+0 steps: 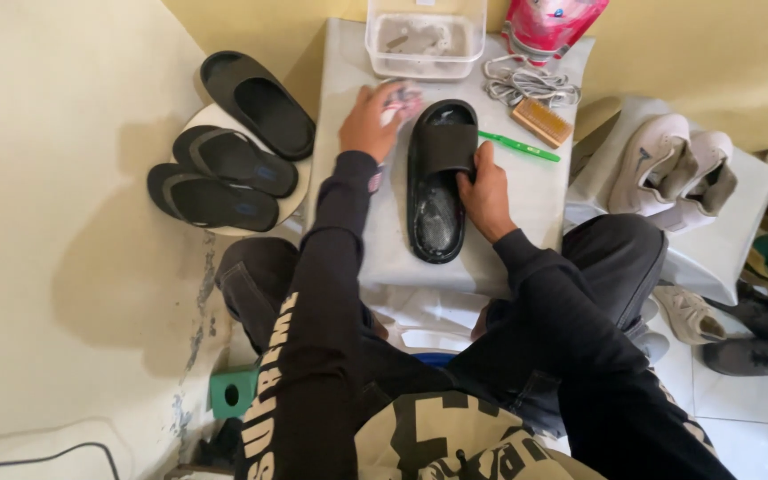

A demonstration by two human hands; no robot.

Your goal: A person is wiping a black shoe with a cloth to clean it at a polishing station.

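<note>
Yellow-walled corner with a pale floor; a small white desk [526, 200] stands centre. At left, three black slides [233, 156] lie on a round white stool. On the desk, the left hand [368, 120] has its grip closed around a crumpled cloth [399, 96], details hard to make out. One black slide [438, 182] lies lengthwise mid-desk, sole wet; the right hand [484, 191] grips its right edge. Behind: one clear plastic tub [426, 40], one red pouch [551, 22], both cut off at top. One green toothbrush [519, 146], one wooden brush [541, 122], a bundle of laces [526, 82]. At right, two white sneakers [673, 169]; further shoes partly cut off.
</note>
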